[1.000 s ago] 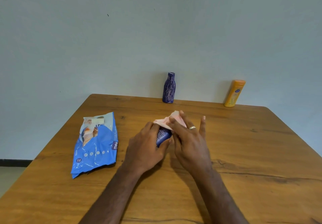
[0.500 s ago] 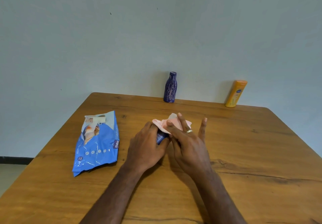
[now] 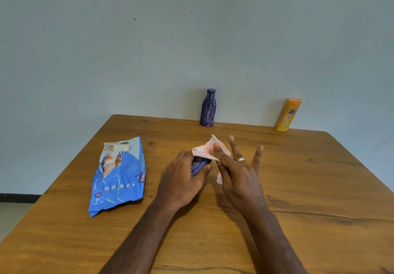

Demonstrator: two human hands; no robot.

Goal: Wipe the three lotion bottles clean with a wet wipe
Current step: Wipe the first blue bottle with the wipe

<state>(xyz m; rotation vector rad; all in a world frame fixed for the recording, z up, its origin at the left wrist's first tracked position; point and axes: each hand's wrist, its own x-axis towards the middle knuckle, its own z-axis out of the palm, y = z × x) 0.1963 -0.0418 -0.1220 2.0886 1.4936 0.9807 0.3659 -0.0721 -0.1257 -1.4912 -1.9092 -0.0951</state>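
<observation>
Held bottle: a dark blue bottle (image 3: 200, 164) lies tilted over the middle of the table, its top end under the wipe, its lower part hidden inside the left hand.
Wipe: a pale pink wet wipe (image 3: 205, 151) is draped over the upper end of the blue bottle; one corner sticks up, and another bit shows lower down by the right palm.
Left hand: the left hand (image 3: 181, 183) is wrapped round the blue bottle, fingers curled about its body, thumb near the label.
Right hand: the right hand (image 3: 238, 175) presses the wipe to the bottle with forefinger and thumb; the other fingers are spread and straight, pointing away from the person. A ring (image 3: 241, 159) sits on one finger.
Purple bottle: a purple patterned bottle (image 3: 208, 107) stands upright at the far edge of the table, well apart from the hands.
Yellow bottle: a yellow bottle (image 3: 288, 114) stands at the far edge to the right of the purple one, against the wall.
Wipes pack: a blue pack of wipes (image 3: 119, 177) lies flat to the left of the hands, its flap open at the far end.
Table: a brown wooden table (image 3: 319, 188) with dark grain lines.
Room: a plain pale wall (image 3: 191, 39) behind the table; a strip of floor and dark skirting shows at the far left.
</observation>
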